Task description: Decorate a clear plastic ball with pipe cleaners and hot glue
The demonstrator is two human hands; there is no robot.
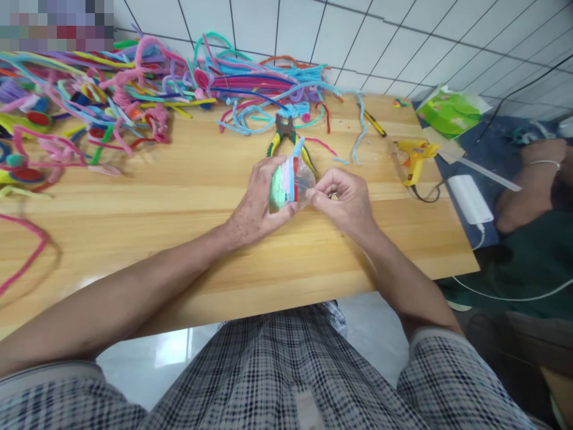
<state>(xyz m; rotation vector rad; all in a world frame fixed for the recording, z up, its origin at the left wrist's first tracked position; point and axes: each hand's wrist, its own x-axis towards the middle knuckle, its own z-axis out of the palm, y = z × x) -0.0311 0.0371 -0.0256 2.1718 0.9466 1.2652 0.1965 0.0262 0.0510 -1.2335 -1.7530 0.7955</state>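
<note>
Nearest: checked garment (277,370), grey and dark, above a glossy pale floor (174,352).

Surface: one worktop (192,155), light wood with lengthwise grain, its far side along a white-tiled wall (295,30) with dark joints.

Left: pink fuzzy stem (38,248), bent; beyond it, multicoloured fuzzy stems (147,77), heaped from far left to centre.

Centre: left hand (259,203), grip clamped around a banded piece (286,185) in green, lilac, blue and red, with a clear rounded right end. Right hand (342,197), thumb and forefinger together at that end; what they pinch is unclear. Pliers (285,126), yellow-and-green handles, just beyond.

Right: yellow-and-black cutter (375,123); yellow glue gun (416,158), its label too small to read; green packet (450,113), printing unreadable; white box (470,200), cable attached, tiny marks illegible, on a dark blue surface (481,142); co-worker's arm (528,185), white band at the wrist.
</note>
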